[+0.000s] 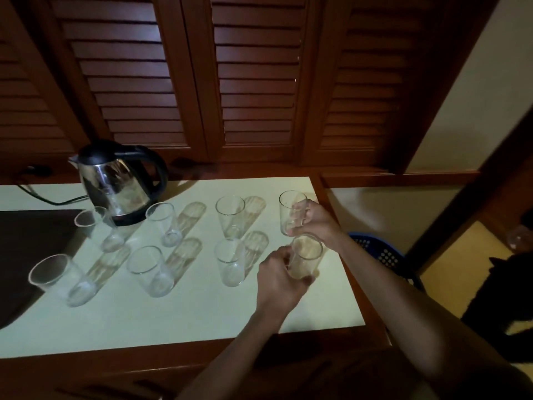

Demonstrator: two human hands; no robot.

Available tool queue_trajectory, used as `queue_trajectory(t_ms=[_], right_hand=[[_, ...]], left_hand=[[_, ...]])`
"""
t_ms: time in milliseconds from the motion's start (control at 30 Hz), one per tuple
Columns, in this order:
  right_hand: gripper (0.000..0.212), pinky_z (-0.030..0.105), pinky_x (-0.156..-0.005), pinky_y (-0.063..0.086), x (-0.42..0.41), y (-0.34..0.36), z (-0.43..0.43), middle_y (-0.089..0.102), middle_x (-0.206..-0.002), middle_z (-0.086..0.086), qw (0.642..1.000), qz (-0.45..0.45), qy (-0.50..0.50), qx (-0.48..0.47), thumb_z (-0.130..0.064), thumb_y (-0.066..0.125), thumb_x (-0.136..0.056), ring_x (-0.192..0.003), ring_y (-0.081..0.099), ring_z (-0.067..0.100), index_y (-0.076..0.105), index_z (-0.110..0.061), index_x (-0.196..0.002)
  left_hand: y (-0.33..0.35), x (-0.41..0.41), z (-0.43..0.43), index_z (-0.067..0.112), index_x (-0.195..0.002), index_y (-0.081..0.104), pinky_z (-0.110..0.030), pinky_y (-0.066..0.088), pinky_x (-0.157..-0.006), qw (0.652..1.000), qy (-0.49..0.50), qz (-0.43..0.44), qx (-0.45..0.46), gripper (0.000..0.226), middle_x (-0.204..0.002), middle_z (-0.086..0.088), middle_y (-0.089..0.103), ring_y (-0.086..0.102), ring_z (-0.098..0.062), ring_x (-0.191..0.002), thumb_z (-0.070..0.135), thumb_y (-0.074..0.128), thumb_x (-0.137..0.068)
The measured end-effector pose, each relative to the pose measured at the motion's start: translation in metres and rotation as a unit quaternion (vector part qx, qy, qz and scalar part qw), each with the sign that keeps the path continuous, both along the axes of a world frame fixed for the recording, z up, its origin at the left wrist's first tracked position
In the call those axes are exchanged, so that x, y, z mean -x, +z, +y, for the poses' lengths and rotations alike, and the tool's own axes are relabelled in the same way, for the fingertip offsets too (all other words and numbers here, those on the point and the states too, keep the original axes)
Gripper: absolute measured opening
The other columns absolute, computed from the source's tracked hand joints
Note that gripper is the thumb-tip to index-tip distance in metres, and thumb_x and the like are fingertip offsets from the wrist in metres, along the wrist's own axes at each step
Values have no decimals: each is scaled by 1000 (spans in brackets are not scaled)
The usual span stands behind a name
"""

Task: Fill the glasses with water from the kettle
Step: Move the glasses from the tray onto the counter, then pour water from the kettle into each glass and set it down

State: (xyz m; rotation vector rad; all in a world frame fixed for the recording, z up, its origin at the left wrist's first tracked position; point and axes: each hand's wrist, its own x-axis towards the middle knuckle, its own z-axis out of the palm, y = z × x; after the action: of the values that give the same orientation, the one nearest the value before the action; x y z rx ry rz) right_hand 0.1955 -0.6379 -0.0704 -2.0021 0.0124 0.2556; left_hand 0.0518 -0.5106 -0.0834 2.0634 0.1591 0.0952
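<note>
In the head view, my left hand [278, 280] has its fingers curled round the near glass [307, 255] at centre right. My right hand [318, 223] grips the far glass [291, 209] just above it, and both are close to the bench's [187, 313] right edge. Six other glasses [230, 217] stand to the left, with the kettle [121, 180] at upper left. There is open bench below the rows.

One wide-angle camera, worn on the head, looks forward and steeply down onto the pale worktop [187, 313] from close above. Behind the kettle [121, 183], louvred wooden doors [256, 82] fill the upper frame.
</note>
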Motion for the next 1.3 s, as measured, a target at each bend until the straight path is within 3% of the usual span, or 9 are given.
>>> queue_trajectory(t_ms=[167, 267, 333, 467, 667, 767, 900, 1100, 1300], right_hand=[[59, 44, -95, 57, 3, -6, -2, 67, -123, 10, 999, -19, 14, 25, 1, 94, -59, -117, 63, 28, 60, -24, -100], [44, 19, -63, 57, -1, -13, -4, 62, -105, 7, 997, -39, 20, 66, 10, 84, -72, -90, 65, 16, 59, -14, -100], [21, 23, -52, 57, 1, -10, -6, 63, -88, 2, 992, -33, 37, 114, 1, 69, -90, -69, 67, 9, 59, -18, -93], [59, 40, -97, 55, 8, 16, -17, 60, -125, 6, 988, -59, -6, 143, 7, 66, -87, -113, 60, 22, 53, -21, -137], [16, 34, -93, 53, 15, 92, 48, 70, -103, -6, 916, -376, -68, 124, -14, 70, -89, -100, 65, 15, 73, -15, -104], [16, 20, -82, 51, 3, 114, 124, 73, -96, -6, 948, -309, 47, 53, -26, 74, -89, -87, 65, 4, 75, -16, -102], [36, 27, -82, 52, -27, 116, 219, 74, -111, 8, 975, -163, 153, -7, -41, 73, -90, -99, 70, 16, 70, -15, -115], [65, 25, -85, 42, -76, 106, 304, 61, -135, 8, 982, -96, 160, -1, -52, 76, -83, -117, 61, 21, 56, -22, -137], [47, 26, -72, 45, -105, 92, 340, 68, -89, -4, 975, -70, 211, 9, -45, 83, -79, -83, 64, 12, 70, -12, -110]], left_hand=[[-8, -5, 3, 30, -102, 69, -27, 62, -77, 1000, -4, 6, -17, 53, -90, 16, 76, 72, 1, -83, 50, 91, -57], [-7, -7, 4, 30, -103, 69, -27, 62, -75, 999, -10, 15, -36, 54, -90, 16, 76, 72, 0, -82, 51, 88, -58], [0, -6, 8, 29, -106, 67, -32, 62, -75, 997, -35, 16, -70, 49, -92, 12, 74, 70, -5, -83, 44, 84, -62], [31, 11, 33, 14, -118, 60, -38, 59, -79, 983, -112, 18, -148, 44, -109, -1, 68, 67, -19, -96, 12, 73, -76], [113, 7, 130, 33, -119, 71, -9, 53, -69, 996, -7, 1, -86, 42, -104, 13, 76, 71, 6, -86, 21, 84, -81], [152, -14, 194, 22, -112, 75, -7, 49, -67, 984, 85, -65, -141, 30, -102, 4, 76, 70, -7, -85, 11, 80, -85], [167, -57, 272, 13, -103, 81, -40, 57, -82, 945, 134, -96, -284, 22, -98, -15, 79, 74, -37, -93, 6, 70, -85], [171, -127, 364, 19, -117, 76, -42, 57, -93, 931, 116, -59, -342, 30, -108, -18, 77, 70, -42, -105, 22, 63, -90], [171, -170, 414, 12, -119, 71, -38, 54, -94, 930, -6, -40, -365, 25, -114, -13, 75, 69, -34, -109, 22, 65, -97]])
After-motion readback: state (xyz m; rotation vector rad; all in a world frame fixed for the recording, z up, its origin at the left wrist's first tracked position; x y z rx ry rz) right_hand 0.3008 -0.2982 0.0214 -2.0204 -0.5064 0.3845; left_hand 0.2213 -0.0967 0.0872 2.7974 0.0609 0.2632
